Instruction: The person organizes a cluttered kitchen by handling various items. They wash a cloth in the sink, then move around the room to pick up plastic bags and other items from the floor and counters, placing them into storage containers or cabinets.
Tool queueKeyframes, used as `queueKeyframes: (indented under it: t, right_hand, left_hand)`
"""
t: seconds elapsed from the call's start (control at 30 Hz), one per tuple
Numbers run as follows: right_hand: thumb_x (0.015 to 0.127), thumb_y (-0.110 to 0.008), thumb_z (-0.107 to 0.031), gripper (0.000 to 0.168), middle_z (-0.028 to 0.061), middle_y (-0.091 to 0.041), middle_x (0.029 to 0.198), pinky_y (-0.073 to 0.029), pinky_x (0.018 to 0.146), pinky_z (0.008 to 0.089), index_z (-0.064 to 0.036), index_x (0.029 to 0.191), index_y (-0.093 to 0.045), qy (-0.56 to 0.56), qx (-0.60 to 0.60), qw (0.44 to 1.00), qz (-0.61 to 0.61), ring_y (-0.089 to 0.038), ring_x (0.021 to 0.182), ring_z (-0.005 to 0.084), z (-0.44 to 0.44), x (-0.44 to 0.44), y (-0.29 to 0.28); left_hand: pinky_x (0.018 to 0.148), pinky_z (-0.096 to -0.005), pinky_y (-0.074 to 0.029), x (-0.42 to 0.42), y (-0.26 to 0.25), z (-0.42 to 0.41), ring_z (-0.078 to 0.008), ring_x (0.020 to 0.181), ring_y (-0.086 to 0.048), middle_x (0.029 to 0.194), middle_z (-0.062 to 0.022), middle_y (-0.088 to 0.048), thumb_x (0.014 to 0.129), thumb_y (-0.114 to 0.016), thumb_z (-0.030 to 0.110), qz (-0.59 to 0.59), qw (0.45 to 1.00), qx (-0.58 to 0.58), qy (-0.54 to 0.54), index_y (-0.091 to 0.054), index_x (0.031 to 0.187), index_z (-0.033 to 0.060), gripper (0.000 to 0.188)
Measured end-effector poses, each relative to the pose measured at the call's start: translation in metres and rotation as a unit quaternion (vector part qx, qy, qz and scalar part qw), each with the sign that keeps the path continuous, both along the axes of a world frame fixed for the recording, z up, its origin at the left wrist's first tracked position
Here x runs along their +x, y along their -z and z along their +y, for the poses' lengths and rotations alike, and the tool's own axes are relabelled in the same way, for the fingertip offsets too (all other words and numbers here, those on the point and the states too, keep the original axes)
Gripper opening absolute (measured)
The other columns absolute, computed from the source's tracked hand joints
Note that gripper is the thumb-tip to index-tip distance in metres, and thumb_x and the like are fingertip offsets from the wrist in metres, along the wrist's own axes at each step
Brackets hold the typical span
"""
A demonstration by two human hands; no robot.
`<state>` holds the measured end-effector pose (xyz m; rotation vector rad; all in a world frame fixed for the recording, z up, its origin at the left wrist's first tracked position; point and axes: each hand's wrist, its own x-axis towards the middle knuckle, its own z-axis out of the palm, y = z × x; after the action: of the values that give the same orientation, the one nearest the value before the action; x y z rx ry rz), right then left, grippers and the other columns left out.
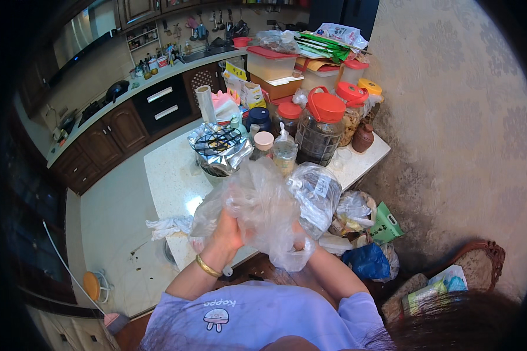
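Observation:
A large, crumpled clear plastic bag (265, 206) is spread between my two hands in front of my chest, above the near edge of the white table (171, 175). My left hand (229, 230), with a gold bangle at the wrist, grips the bag's left side, and some fingers are behind the film. On the other side, my right hand (299, 237) holds the bag's lower right part and is mostly covered by plastic. Just beyond the right hand lies another filled clear plastic bag (317, 197) with a pale label. A pot covered with aluminium foil (221, 153) stands beyond the left hand.
Jars crowd the table's far side, among them a big glass jar with a red lid (320, 127) and a brown clay jar (363, 138). A white cloth (171, 226) hangs at the left edge. Bags, including a blue one (369, 261), lie at right below the table.

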<state>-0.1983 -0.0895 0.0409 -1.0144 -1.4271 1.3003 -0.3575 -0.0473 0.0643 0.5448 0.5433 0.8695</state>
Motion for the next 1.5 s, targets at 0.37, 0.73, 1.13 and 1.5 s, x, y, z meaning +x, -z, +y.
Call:
queueKeyframes:
  t: [0.37, 0.73, 1.13, 1.5]
  right_hand:
    - [0.067, -0.072, -0.019, 0.051, 0.0165, -0.037, 0.137, -0.022, 0.111, 0.0473, -0.007, 0.114, -0.058, 0.055, 0.373, 0.871, -0.313, -0.036, 0.126, 0.038, 0.011, 0.004, -0.018]
    - [0.075, -0.067, -0.008, 0.044, 0.0166, -0.047, 0.128, -0.039, 0.098, 0.0425, -0.006, 0.118, -0.056, 0.12, 0.195, 0.96, -0.163, -0.045, 0.118, 0.0357, 0.002, 0.044, -0.043]
    - [0.069, -0.067, -0.01, 0.029, 0.0091, -0.06, 0.103, -0.044, 0.084, 0.0381, -0.008, 0.097, -0.065, -0.057, 0.372, 0.824, -0.424, -0.052, 0.1, 0.0285, -0.008, -0.055, -0.07]
    - [0.068, -0.062, -0.008, 0.021, 0.0097, -0.058, 0.099, -0.04, 0.095, 0.0421, -0.005, 0.088, -0.065, -0.089, 0.499, 0.827, -0.242, -0.05, 0.106, 0.0295, -0.011, -0.107, -0.015]
  left_hand:
    - [0.092, -0.0381, -0.048, -0.016, 0.068, 0.029, -0.0249, 0.106, -0.058, 0.121, -0.0125, -0.057, 0.097, -0.038, 0.027, 0.006, 0.994, 0.112, 0.01, -0.048, 0.126, 0.0045, 0.038]
    - [0.076, -0.0366, -0.053, -0.051, 0.012, 0.02, -0.0221, 0.091, -0.062, 0.103, -0.0105, -0.061, 0.092, -0.049, 0.016, 0.02, 0.996, 0.018, -0.089, -0.055, 0.113, 0.002, 0.026]
    - [0.092, -0.0381, -0.045, -0.07, 0.006, 0.021, -0.0252, 0.1, -0.06, 0.112, -0.014, -0.06, 0.092, -0.045, 0.03, 0.001, 0.997, 0.024, -0.08, -0.053, 0.119, 0.0009, 0.04]
    - [0.075, -0.0362, -0.051, -0.139, 0.019, 0.007, -0.0238, 0.081, -0.062, 0.09, -0.0129, -0.064, 0.081, -0.055, 0.012, 0.057, 0.995, -0.018, -0.085, -0.062, 0.094, -0.0001, 0.02]
